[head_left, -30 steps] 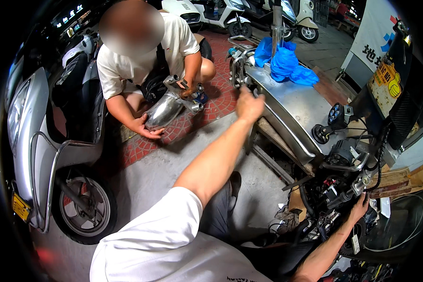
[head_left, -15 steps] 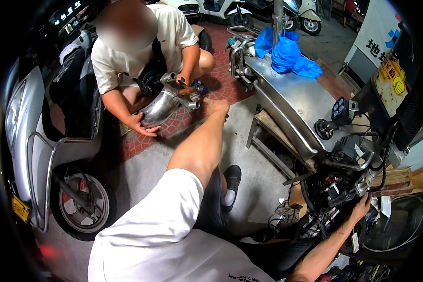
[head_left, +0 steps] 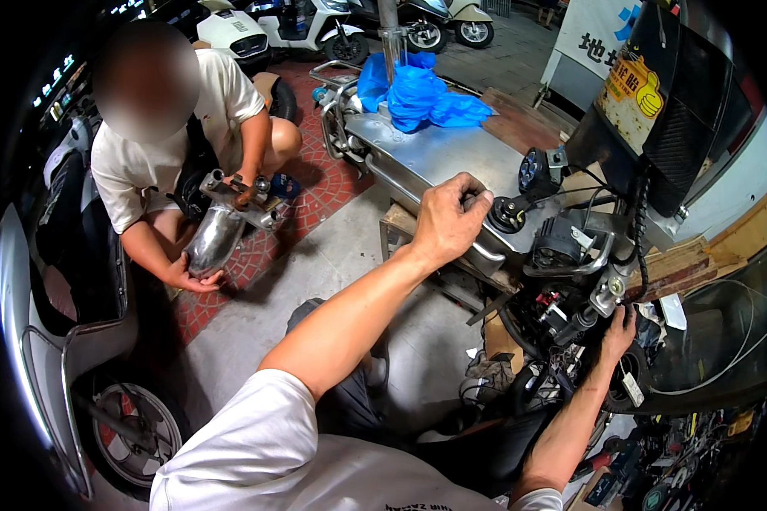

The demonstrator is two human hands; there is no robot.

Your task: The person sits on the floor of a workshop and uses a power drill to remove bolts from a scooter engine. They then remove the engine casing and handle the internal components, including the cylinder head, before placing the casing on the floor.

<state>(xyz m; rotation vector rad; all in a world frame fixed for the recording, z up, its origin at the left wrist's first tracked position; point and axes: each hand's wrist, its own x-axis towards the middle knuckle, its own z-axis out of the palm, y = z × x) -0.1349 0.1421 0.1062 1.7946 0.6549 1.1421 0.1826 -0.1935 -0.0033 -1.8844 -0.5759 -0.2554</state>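
My left hand (head_left: 453, 220) is raised in the middle, its fingers curled and the thumb against them. Whether something small is in that pinch is hidden. Just beyond its fingertips sits a round black part (head_left: 507, 215) on the bare metal floorboard (head_left: 464, 166) of a stripped scooter body. My right hand (head_left: 618, 336) is low on the right, its fingers bent round the lower side of a silver metal tube (head_left: 610, 291) with a black section. A crouching co-worker (head_left: 179, 111) at the left holds a worn silver metal housing (head_left: 217, 238) with tube ends and a rusty part.
A silver scooter (head_left: 51, 332) stands close on the left. Blue plastic bags (head_left: 430, 98) lie by an upright post on the floorboard. A wooden stand (head_left: 398, 226) bears the body. Tools and parts (head_left: 648, 464) crowd the lower right, below wooden boards (head_left: 677, 264).
My left hand has drawn back from beside the co-worker's metal housing and swung right, towards the round black part. The view has turned right. My right hand stays at the silver tube.
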